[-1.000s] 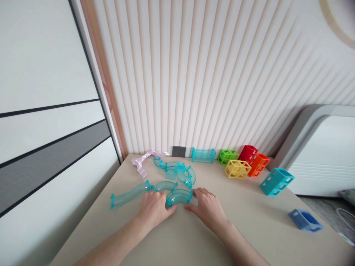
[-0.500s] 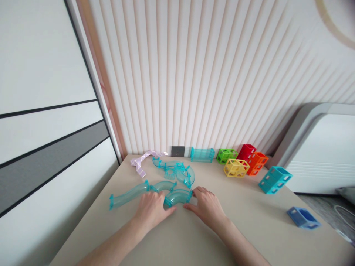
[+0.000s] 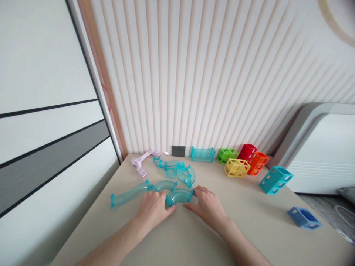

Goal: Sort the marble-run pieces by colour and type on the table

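A curved, see-through teal track piece (image 3: 179, 195) lies on the table between my two hands. My left hand (image 3: 154, 204) is closed around its left end, thumb at the near side and fingers at the far side. Its right end sits between the thumb and fingers of my right hand (image 3: 206, 203). Just behind my left hand is another curved teal piece (image 3: 164, 185). A longer, wavy teal piece (image 3: 130, 195) meets it at the left. My fingers hide part of the join near the left hand.
Farther back lie a cluster of teal track parts (image 3: 174, 170), a folded lilac strip (image 3: 141, 160) and a straight teal piece (image 3: 203, 154). Green (image 3: 227, 155), yellow (image 3: 237, 168), red (image 3: 246, 152), orange (image 3: 257, 163), teal (image 3: 276, 180) and blue (image 3: 304, 218) block frames stand right.
Almost nothing differs. The whole view has shifted very slightly, and both hands stay at the ends of the curved track piece.
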`<state>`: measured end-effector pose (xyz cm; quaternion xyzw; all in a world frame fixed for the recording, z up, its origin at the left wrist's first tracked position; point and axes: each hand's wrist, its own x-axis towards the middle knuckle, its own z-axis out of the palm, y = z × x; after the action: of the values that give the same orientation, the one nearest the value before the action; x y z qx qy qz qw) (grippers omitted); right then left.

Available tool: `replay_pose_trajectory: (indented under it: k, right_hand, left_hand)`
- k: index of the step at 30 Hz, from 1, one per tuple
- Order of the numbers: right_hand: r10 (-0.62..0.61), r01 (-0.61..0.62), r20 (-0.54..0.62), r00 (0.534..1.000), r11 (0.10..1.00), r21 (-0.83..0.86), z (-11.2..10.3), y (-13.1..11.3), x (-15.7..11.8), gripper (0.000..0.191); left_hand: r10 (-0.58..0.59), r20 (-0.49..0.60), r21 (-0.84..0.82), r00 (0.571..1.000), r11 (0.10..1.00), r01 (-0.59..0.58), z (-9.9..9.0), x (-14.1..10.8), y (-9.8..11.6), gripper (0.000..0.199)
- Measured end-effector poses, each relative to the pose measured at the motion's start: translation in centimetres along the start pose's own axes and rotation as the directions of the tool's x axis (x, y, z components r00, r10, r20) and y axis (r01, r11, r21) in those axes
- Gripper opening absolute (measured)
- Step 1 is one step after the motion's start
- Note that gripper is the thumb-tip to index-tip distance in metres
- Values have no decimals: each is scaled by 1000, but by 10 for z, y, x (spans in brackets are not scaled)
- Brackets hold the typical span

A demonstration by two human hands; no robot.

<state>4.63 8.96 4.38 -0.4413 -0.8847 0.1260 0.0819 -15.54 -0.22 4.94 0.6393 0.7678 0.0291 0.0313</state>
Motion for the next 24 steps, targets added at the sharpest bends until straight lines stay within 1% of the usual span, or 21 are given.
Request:
replay_pose_trajectory:
  k: [6, 11, 16, 19, 21, 24]
  right_hand:
    - [-8, 8, 1, 1000, 1000, 5, 1, 1, 0, 28]
    - [-10, 10, -3, 1000, 1000, 24, 3, 2, 1, 28]
    - [-16, 16, 12, 1000, 1000, 11, 1, 0, 0, 28]
    - [-19, 19, 12, 1000, 1000, 4, 0, -1, 0, 28]
    - [-21, 21, 3, 1000, 1000, -3, 1, -1, 0, 28]
    - [-26, 26, -8, 1000, 1000, -14, 5, 1, 0, 29]
  left_hand:
    - [-2, 3, 1, 1000, 1000, 2, 0, 1, 0, 48]
    - [-8, 8, 2, 1000, 1000, 8, -1, 1, 0, 48]
    - [-9, 12, 5, 1000, 1000, 9, -1, 1, 0, 49]
    - [3, 17, 5, 1000, 1000, -3, -2, 1, -2, 53]
    - [11, 16, 4, 1000, 1000, -11, -4, 1, -5, 61]
    - [18, -25, -1, 1000, 1000, -18, -8, 1, -12, 68]
